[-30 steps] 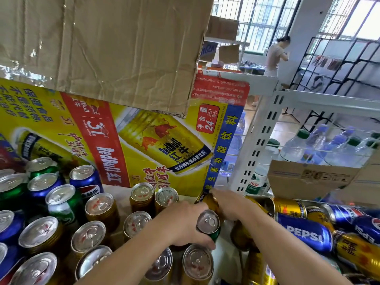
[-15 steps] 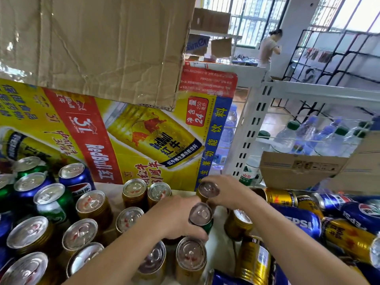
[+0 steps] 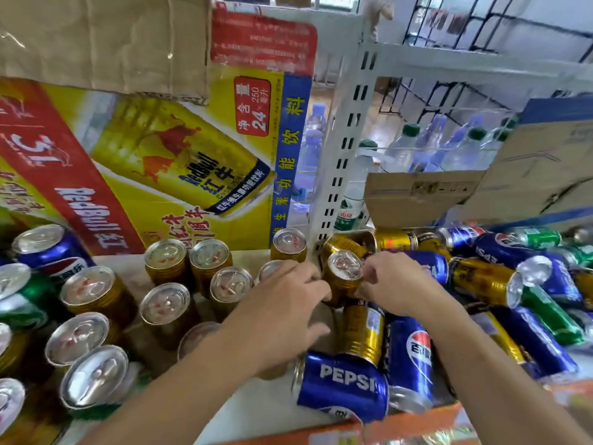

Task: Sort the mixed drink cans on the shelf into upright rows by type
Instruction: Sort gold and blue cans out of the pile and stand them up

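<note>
The right hand point(image 3: 394, 284) pinches the rim of an upright gold can point(image 3: 342, 273) standing mid-shelf by the white upright post point(image 3: 345, 149). The left hand point(image 3: 288, 305) hovers just at the can's 9 o'clock with its fingers spread loosely, one fingertip near the can's side. Further toward 9 o'clock the upright gold cans point(image 3: 167, 261) stand in rows on the shelf point(image 3: 276, 409). At 3 o'clock the toppled cans point(image 3: 513, 277) lie mixed, blue, gold and green. A blue Pepsi can point(image 3: 343, 383) lies on its side at 6 o'clock of the held can. The Red Bull carton point(image 3: 144, 171) stands at 11 o'clock.
</note>
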### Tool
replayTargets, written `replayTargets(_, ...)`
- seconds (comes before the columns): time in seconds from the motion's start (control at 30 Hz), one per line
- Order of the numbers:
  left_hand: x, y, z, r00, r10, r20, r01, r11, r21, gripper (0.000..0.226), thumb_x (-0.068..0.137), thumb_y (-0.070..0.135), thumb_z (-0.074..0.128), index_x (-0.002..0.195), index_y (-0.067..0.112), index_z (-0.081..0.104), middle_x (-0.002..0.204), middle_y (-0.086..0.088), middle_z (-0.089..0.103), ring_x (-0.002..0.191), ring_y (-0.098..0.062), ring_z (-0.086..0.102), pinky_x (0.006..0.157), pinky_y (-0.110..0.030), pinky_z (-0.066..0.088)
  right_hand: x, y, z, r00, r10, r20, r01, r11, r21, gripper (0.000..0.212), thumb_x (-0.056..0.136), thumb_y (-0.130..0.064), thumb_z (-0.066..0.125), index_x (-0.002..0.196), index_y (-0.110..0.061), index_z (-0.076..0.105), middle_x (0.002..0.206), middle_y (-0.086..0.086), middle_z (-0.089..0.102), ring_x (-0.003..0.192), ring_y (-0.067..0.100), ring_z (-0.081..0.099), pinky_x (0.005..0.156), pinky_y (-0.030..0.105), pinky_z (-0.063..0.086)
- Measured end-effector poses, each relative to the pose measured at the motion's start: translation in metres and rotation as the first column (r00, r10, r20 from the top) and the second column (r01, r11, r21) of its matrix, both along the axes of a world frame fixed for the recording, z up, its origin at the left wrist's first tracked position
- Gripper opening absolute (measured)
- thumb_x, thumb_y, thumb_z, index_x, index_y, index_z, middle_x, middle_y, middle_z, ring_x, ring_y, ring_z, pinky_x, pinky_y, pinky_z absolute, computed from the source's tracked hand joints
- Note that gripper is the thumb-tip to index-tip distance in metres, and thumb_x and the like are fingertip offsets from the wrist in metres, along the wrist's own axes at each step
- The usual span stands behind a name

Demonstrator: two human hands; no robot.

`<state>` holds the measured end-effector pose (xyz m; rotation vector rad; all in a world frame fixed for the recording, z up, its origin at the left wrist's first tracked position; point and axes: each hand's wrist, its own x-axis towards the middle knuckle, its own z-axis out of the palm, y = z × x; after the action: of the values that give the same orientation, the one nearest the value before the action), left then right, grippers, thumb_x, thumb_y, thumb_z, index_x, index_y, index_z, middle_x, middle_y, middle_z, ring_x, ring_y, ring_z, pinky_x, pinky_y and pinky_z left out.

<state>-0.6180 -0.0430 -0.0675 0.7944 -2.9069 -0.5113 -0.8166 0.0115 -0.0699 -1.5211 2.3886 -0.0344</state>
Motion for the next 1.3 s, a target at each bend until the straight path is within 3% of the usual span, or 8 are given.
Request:
replayTargets(0.07, -0.007, 0.015, -0.001, 0.986, -0.133, 0.095, 0.134, 0.991, 0.001, 0.042, 0.089, 0.05, 0.058, 0.123, 0.026, 0.053, 0.123, 0.005, 0.05, 0.117, -0.014, 0.04, 0.096, -0.032, 0.04, 0.006, 0.008, -0.015, 0.999, 0.035, -0.008, -0.033, 0.984, 0.175, 0.022, 0.087, -0.041, 0.061, 0.098, -0.022, 0.063, 0.095, 0.002, 0.066, 0.083, 0.022, 0.062, 0.071, 0.035, 0.054)
replayTargets(0.17, -0.014, 0.029, -0.016, 0.927, -0.252, 0.277, 0.263, 0.965, -0.004, 0.039, 0.09, 0.047, 0.054, 0.117, 0.018, 0.055, 0.114, -0.003, 0.055, 0.11, -0.023, 0.051, 0.082, -0.036, 0.045, 0.015, 0.016, -0.032, 0.999, 0.035, -0.038, -0.026, 0.976, 0.215, 0.038, 0.084, -0.05, 0.066, 0.113, -0.028, 0.055, 0.107, 0.0, 0.064, 0.092, 0.022, 0.059, 0.079, 0.038, 0.053)
replayTargets(0.3, -0.013, 0.037, -0.036, 0.883, -0.317, 0.346, 0.332, 0.943, 0.019, 0.05, 0.084, 0.042, 0.063, 0.124, 0.017, 0.046, 0.117, -0.006, 0.054, 0.11, -0.028, 0.052, 0.089, -0.041, 0.047, 0.026, 0.021, -0.039, 0.996, -0.048, -0.073, 0.057, 0.99, 0.126, 0.061, 0.079, -0.068, 0.061, 0.121, -0.025, 0.052, 0.111, 0.003, 0.062, 0.104, 0.025, 0.053, 0.091, 0.04, 0.047)
replayTargets(0.5, -0.019, 0.049, -0.046, 0.873, -0.254, 0.415, 0.333, 0.934, -0.128, 0.067, 0.085, 0.041, 0.066, 0.135, 0.016, 0.03, 0.118, -0.011, 0.057, 0.108, -0.032, 0.055, 0.091, -0.04, 0.039, 0.032, 0.023, -0.047, 0.995, -0.071, -0.075, 0.069, 0.997, -0.034, 0.049, 0.083, -0.061, 0.058, 0.109, -0.019, 0.058, 0.103, 0.003, 0.063, 0.1, 0.023, 0.056, 0.089, 0.037, 0.038)
replayTargets(0.77, -0.016, 0.049, -0.025, 0.903, -0.197, 0.381, 0.236, 0.97, -0.058, 0.058, 0.076, 0.056, 0.066, 0.115, 0.021, 0.043, 0.104, -0.006, 0.058, 0.095, -0.028, 0.058, 0.077, -0.035, 0.045, 0.017, 0.045, -0.042, 0.949, -0.106, 0.296, 0.193, 0.939, -0.283, 0.032, 0.08, -0.044, 0.073, 0.095, -0.023, 0.054, 0.095, -0.002, 0.059, 0.085, 0.015, 0.056, 0.061, 0.025, 0.038)
replayTargets(0.97, -0.015, 0.069, -0.03, 0.9, -0.05, 0.434, 0.145, 0.972, -0.187, 0.058, 0.079, 0.04, 0.068, 0.124, 0.021, 0.036, 0.111, -0.004, 0.057, 0.103, -0.026, 0.054, 0.091, -0.038, 0.038, 0.017, 0.053, -0.045, 0.864, -0.093, 0.496, 0.296, 0.889, -0.349, 0.041, 0.075, -0.043, 0.08, 0.093, -0.02, 0.051, 0.085, -0.008, 0.057, 0.074, 0.005, 0.054, 0.054, 0.021, 0.037)
replayTargets(1.1, -0.022, 0.083, -0.05, 0.881, 0.069, 0.469, 0.051, 0.97, -0.239, 0.065, 0.077, 0.023, 0.071, 0.127, 0.016, 0.03, 0.111, -0.007, 0.058, 0.102, -0.028, 0.057, 0.086, -0.037, 0.039, 0.013, 0.052, -0.046, 0.837, -0.074, 0.542, 0.312, 0.879, -0.361, 0.042, 0.072, -0.038, 0.083, 0.088, -0.02, 0.048, 0.084, -0.008, 0.055, 0.07, 0.003, 0.05, 0.054, 0.021, 0.034)
replayTargets(1.3, -0.024, 0.094, -0.058, 0.926, 0.149, 0.346, -0.095, 0.981, -0.169, 0.058, 0.08, 0.038, 0.069, 0.125, 0.024, 0.036, 0.117, -0.001, 0.055, 0.11, -0.024, 0.053, 0.08, -0.035, 0.043, -0.004, 0.071, -0.042, 0.865, 0.078, 0.497, 0.25, 0.79, -0.559, 0.041, 0.067, -0.023, 0.086, 0.083, -0.018, 0.049, 0.095, -0.003, 0.048, 0.081, 0.007, 0.047, 0.064, 0.014, 0.036)
